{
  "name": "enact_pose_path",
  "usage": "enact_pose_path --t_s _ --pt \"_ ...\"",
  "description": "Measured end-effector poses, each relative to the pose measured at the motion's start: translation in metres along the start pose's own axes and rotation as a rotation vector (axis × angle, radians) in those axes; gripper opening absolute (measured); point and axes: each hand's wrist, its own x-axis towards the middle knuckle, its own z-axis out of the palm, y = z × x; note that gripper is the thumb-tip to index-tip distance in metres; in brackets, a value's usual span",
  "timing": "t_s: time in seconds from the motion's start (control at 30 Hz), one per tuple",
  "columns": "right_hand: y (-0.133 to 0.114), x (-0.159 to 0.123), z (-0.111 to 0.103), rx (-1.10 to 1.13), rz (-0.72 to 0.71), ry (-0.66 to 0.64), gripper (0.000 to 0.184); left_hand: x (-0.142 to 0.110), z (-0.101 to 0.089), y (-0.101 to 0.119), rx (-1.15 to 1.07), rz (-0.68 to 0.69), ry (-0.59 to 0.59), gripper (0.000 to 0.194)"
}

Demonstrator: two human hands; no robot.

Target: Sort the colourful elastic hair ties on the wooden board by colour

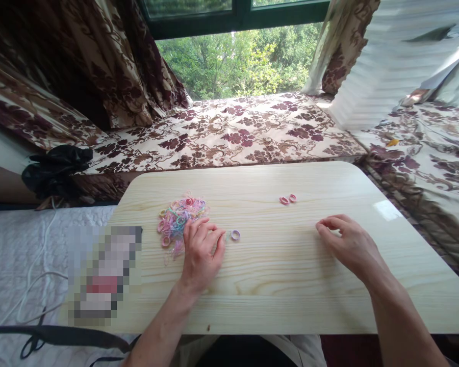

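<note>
A heap of small pastel elastic bands (178, 216) lies on the pale wooden table (283, 285). My left hand (201, 252) rests flat on the table beside the heap, fingers stretched out and touching its right edge. One purple band (235, 235) lies just right of my left fingertips. Two pink bands (288, 199) sit apart near the table's far middle. My right hand (348, 242) rests on the table at the right, fingers curled loosely downward, nothing visible in them.
A blurred patch (103, 275) covers the table's left front corner. A black bag (55, 171) and a white cable (38, 265) lie at the left. Patterned cushions (233, 132) and curtains surround the table, with a window behind.
</note>
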Motion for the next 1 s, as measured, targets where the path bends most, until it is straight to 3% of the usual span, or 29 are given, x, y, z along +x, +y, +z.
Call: enact_pose_path --t_s 0.17,0.33,0.6,0.83,1.0 --pt "-0.006 0.000 -0.012 -0.015 0.175 -0.131 0.027 -0.001 0.000 0.000 0.002 -0.001 0.002 0.013" --pt "0.007 0.004 -0.011 -0.025 0.127 -0.153 0.029 0.000 -0.001 0.001 0.000 -0.008 -0.009 0.013" --pt "0.023 0.008 -0.010 -0.119 0.058 0.006 0.028 0.000 -0.001 0.001 -0.007 -0.019 -0.001 0.013" --pt "0.006 -0.009 -0.008 -0.114 0.080 -0.104 0.027 -0.001 -0.001 0.001 0.006 -0.010 -0.003 0.012" --pt "0.012 -0.011 -0.015 -0.257 0.090 -0.126 0.022 -0.001 0.000 0.001 0.004 -0.009 0.006 0.012"
